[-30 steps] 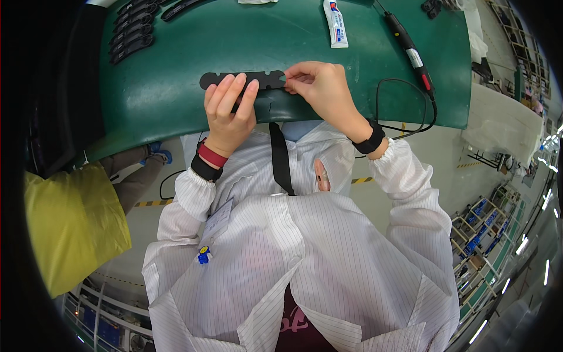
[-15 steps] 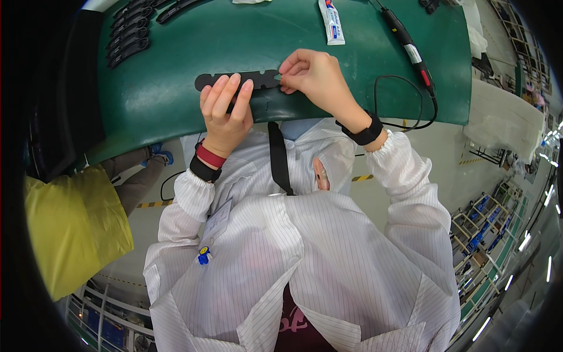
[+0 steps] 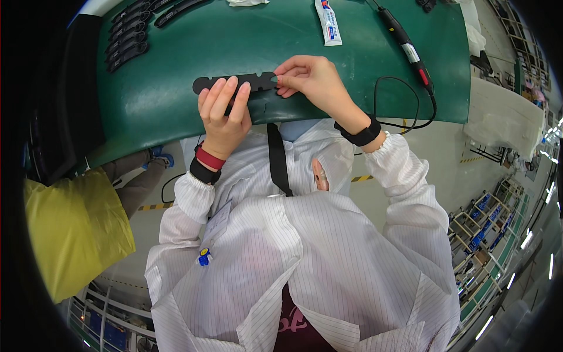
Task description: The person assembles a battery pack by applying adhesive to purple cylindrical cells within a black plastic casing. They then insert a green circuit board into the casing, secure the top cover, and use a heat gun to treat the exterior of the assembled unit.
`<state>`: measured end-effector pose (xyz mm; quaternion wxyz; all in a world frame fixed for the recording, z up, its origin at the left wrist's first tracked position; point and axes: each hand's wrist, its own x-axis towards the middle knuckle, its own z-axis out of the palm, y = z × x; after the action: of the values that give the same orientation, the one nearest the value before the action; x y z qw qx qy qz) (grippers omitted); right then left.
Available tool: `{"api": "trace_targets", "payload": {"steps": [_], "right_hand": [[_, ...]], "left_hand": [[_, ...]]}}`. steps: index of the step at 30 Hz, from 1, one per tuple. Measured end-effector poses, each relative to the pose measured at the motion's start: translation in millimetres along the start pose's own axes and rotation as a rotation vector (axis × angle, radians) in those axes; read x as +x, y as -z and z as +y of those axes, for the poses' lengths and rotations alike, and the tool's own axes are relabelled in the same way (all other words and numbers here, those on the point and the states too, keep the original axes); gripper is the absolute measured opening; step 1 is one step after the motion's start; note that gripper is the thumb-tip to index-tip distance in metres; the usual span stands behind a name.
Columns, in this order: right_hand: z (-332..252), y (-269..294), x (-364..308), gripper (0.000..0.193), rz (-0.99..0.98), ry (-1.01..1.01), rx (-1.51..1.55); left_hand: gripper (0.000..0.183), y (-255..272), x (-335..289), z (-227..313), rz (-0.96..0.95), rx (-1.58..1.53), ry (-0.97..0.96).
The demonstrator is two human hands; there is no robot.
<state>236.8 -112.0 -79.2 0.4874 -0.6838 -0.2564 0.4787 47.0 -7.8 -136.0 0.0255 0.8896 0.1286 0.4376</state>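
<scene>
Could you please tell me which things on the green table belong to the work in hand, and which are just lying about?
In hand:
black strip, in the left grip, right grip at its end

Apparently lying about, untouched:
tube
corded tool
black parts, upper left

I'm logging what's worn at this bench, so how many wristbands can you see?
3: a red band and a black band at the base of the left hand, and a second black band at the base of the right hand. The sleeves may hide more.
</scene>
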Motion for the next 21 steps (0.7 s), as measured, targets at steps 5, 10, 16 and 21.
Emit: {"api": "trace_targets", "payload": {"steps": [5,10,16,21], "right_hand": [[-1.5,-1.3,-2.1,0.013,0.016,0.017,-0.041],[-11.4,17.1,3.9,0.016,0.060,0.053,-0.063],[-66.2,98.1,53.7,0.018,0.434,0.336,-0.410],[-62.8,158.6,154.5,0.016,0.559,0.724,-0.813]], "left_hand": [[0.060,0.3,-0.2,0.1,-0.007,0.000,-0.002],[0.059,2.1,0.8,-1.6,-0.017,-0.005,-0.006],[0.054,6.9,-0.7,2.1,-0.048,0.023,0.012],[0.049,7.4,-6.0,2.0,-0.070,0.027,0.025]]}}
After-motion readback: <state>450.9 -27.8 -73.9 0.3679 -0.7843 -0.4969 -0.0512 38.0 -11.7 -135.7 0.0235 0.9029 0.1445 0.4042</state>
